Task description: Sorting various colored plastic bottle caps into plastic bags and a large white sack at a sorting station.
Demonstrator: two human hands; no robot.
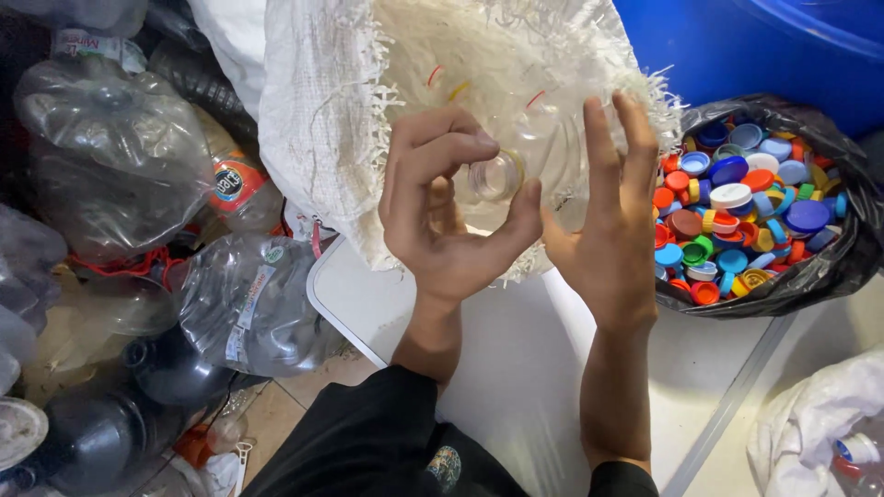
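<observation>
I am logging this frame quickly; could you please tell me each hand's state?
Left hand: fingers curled at the clear bottle mouth, touching it.
Right hand: open, holding nothing.

Single head-worn camera looks steeply down, close over the person's raised hands.

Soft, even daylight fills the view, bright on the white sack and dimmer among the crushed bottles at left. Shadows are faint; both hands look slightly motion-blurred.
</observation>
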